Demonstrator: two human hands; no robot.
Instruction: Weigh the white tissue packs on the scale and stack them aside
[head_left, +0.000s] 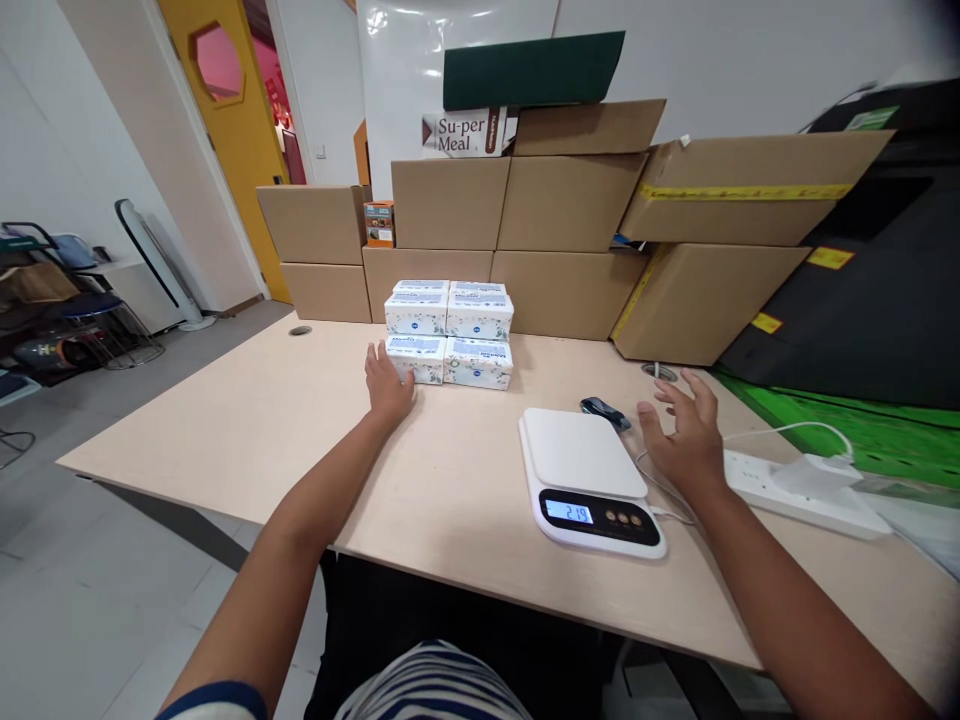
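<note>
Several white tissue packs (478, 363) with floral print and blue lettering stand in a stacked block at the middle of the table. My left hand (390, 385) is at the left end of the front left pack (420, 362), thumb by its front face and fingers along its side. Those fingers are spread, and the hand seems to touch the pack. A white digital kitchen scale (581, 450) lies nearer to me with a bare platform; its display reads 219. Right of the scale, my right hand (686, 435) hovers open, fingers apart and holding nothing.
Cardboard boxes (450, 205) line the table's back edge. A dark packet (604, 412) lies behind the scale. On the right are a white power strip (806, 490) with a plugged-in adapter, cables and a green mat (862, 430). The table's front edge runs near my body.
</note>
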